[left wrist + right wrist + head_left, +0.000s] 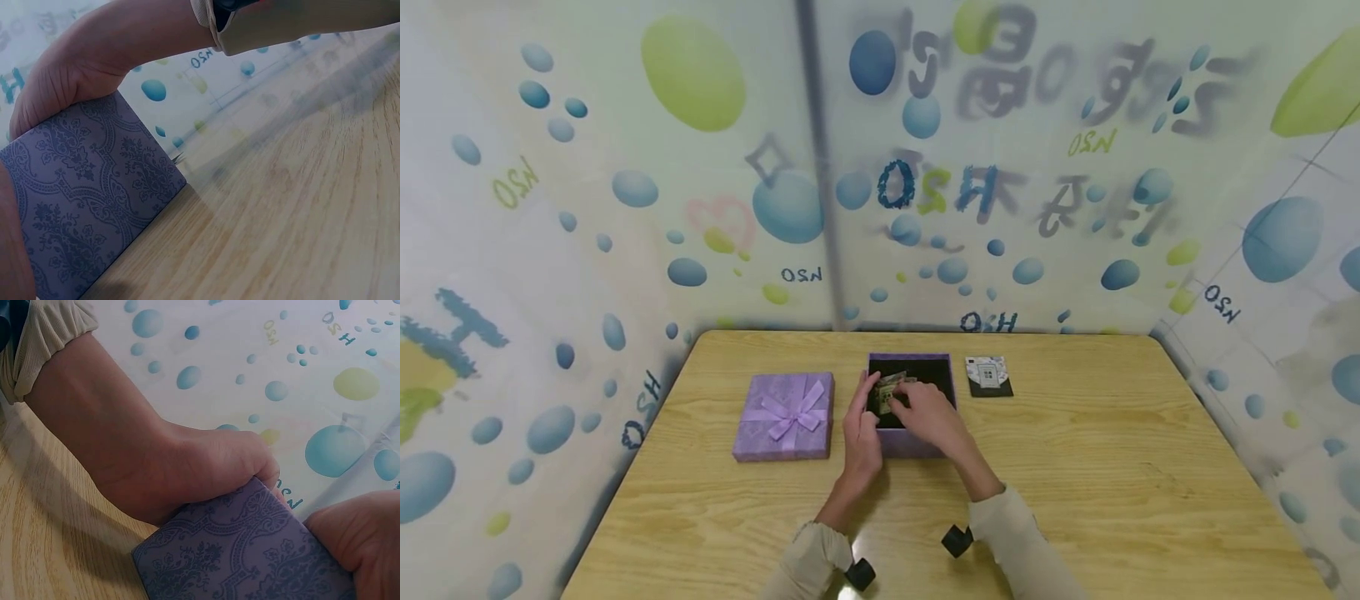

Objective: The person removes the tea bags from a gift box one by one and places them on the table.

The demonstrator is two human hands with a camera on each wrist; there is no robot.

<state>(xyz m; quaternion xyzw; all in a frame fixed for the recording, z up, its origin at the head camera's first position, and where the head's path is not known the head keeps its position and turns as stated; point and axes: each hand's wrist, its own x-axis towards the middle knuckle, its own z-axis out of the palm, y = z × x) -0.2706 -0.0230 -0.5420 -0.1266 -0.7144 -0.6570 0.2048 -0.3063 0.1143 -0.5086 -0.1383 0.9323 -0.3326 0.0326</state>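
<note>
A purple patterned box [913, 443] with a black interior stands without its lid on the table. My left hand [861, 429] holds its left wall, fingers along the side and thumb at the rim. In the left wrist view, the patterned box wall [94, 181] is close up beneath the hand. My right hand [928, 412] reaches over the front rim into the box. Its thumb and forefinger pinch a small, shiny, yellowish flat piece [887, 390], partly hidden by the fingers. In the right wrist view, the right hand's fingertips [267, 465] go down behind the box edge.
The purple lid [767, 437] with a ribbon bow lies left of the box. A flat black-and-white packet [989, 377] lies to the right. The wooden table [1135, 467] meets patterned curtains [1037, 300] at its back and sides.
</note>
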